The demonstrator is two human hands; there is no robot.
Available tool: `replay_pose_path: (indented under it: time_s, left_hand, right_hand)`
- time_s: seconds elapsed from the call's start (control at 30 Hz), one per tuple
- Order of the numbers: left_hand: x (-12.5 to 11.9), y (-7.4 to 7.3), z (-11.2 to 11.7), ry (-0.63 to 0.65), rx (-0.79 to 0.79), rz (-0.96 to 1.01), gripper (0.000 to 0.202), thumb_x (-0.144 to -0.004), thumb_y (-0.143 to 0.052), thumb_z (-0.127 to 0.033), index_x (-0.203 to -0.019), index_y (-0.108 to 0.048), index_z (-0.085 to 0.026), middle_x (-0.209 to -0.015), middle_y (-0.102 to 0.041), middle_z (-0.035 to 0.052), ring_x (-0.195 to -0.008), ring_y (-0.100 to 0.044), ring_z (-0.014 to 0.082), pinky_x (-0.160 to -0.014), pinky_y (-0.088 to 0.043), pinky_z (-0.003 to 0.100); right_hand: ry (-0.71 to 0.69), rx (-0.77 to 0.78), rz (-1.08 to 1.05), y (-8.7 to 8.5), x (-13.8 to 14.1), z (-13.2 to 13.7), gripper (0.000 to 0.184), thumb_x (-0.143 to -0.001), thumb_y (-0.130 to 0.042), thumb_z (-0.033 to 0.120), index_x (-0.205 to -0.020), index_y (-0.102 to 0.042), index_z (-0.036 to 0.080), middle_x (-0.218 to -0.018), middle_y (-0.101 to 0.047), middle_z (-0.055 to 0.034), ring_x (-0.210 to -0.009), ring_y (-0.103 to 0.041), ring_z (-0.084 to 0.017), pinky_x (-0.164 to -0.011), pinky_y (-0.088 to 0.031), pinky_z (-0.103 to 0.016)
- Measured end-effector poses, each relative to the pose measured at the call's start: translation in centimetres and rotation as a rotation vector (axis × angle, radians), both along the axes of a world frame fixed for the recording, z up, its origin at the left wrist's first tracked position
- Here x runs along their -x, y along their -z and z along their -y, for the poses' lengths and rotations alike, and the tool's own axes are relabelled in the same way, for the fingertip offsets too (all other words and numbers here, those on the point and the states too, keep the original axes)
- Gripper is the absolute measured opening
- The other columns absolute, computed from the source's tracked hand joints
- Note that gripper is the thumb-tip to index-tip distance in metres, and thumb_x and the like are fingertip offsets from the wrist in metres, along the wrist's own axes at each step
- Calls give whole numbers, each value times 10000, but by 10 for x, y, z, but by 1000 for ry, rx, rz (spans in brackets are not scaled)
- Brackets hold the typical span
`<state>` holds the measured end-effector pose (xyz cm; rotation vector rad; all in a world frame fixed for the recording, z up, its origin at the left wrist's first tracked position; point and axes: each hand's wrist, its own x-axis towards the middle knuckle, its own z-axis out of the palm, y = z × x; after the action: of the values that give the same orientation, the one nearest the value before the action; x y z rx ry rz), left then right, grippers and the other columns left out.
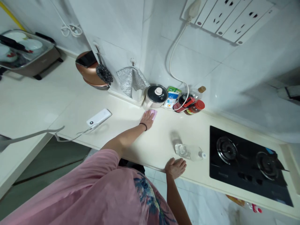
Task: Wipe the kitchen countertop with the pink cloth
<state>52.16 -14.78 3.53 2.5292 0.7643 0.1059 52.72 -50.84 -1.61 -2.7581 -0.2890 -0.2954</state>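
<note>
Pink cloth [153,113] beneath flat left hand [147,119], right hand [175,168] outstretched on counter [159,143] edge

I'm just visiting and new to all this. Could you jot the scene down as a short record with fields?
Left hand: flat on a pink cloth, on the pale counter
Right hand: at the counter's front edge, apparently holding nothing
Nearest to right hand: clear bottle with a white cap
Just beyond the cloth: lidded pot
Right of the pot: packet, red-capped jar
Hanging on the wall: silvery cloth, dark scrubber
Far right: black two-burner cooktop
Left on counter: white device with cable
</note>
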Motion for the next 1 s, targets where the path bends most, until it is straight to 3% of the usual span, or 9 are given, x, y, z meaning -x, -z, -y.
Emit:
replay_pose_path:
  time_s: [0.07, 0.17, 0.3, 0.4, 0.5, 0.67, 0.8, 0.9, 1.0]
  left_hand:
    - [8, -1, 17, 29, -5, -12, 449, -1063, -724, -438, -1426, -650, -184, -1429, -657, 120, -1222, -692, 269, -1033, -622, 500]
    - [21, 2, 70, 104, 2, -30, 457, -1056, -712, -355, -1494, -641, -247, -1575, -596, 117, -1400, -614, 301, -1176, -529, 520]
    - [49, 21, 164, 362, -5, -13, 635, -1047, -607, -272, -1673, -502, -241, -1773, -405, 103, -1668, -316, 333, -1367, -256, 515]
    - [68, 37, 193, 510, -12, 30, 664, -1070, -532, -327, -1715, -433, -204, -1813, -320, 115, -1715, -186, 321, -1392, -151, 511]
    - [79, 40, 157, 475, 16, -3, 694, -1060, -503, -289, -1740, -383, -221, -1823, -300, 95, -1723, -151, 299, -1396, -138, 496]
    - [116, 19, 15, 58, 36, -192, 718, -1075, -441, -260, -1777, -292, -237, -1845, -236, 84, -1730, -91, 297, -1398, -123, 510]
    - [164, -4, -74, -311, -63, -290, 613, -1098, -597, -359, -1677, -462, -208, -1756, -396, 157, -1624, -357, 362, -1323, -310, 593]
    - [187, -13, -98, -400, -87, -313, 558, -1071, -702, -416, -1560, -563, -186, -1622, -529, 162, -1432, -571, 336, -1191, -485, 620]
    - [184, -12, -83, -443, -81, -337, 656, -1100, -590, -373, -1686, -419, -133, -1753, -362, 230, -1595, -383, 418, -1284, -327, 678]
  right_hand:
    - [5, -3, 2, -1, 0, -1, 768, -1041, -401, 550, -1591, -533, 30, -1604, -500, -363, -1546, -404, -496, -1177, -396, -747]
    - [23, -4, -2, -4, 1, -3, 754, -1035, -409, 535, -1586, -540, 38, -1592, -511, -361, -1534, -418, -493, -1169, -403, -744]
    - [25, 13, -11, -5, 0, -3, 747, -1034, -404, 512, -1589, -528, 28, -1602, -499, -366, -1536, -418, -493, -1174, -400, -743]
    - [15, 14, -20, -4, -2, -2, 758, -1035, -401, 521, -1590, -519, 19, -1610, -489, -367, -1541, -409, -499, -1188, -387, -738]
    - [8, 10, -12, -3, -2, -2, 748, -1030, -414, 524, -1592, -520, 42, -1614, -483, -362, -1538, -408, -507, -1176, -388, -752]
    - [-1, 8, -12, -2, -2, -1, 764, -1031, -411, 522, -1594, -505, 14, -1615, -471, -380, -1549, -394, -517, -1187, -373, -764]
    - [-1, 2, -13, -2, -1, -1, 781, -1037, -399, 535, -1603, -492, 5, -1623, -462, -376, -1552, -387, -512, -1207, -358, -747]
    - [-2, -3, -18, -4, 0, -2, 752, -1033, -412, 521, -1604, -499, 40, -1633, -459, -356, -1549, -383, -507, -1197, -362, -745]
    - [-4, -10, -19, -6, 0, -3, 730, -1027, -426, 506, -1596, -508, 56, -1627, -465, -352, -1540, -388, -511, -1180, -372, -753]
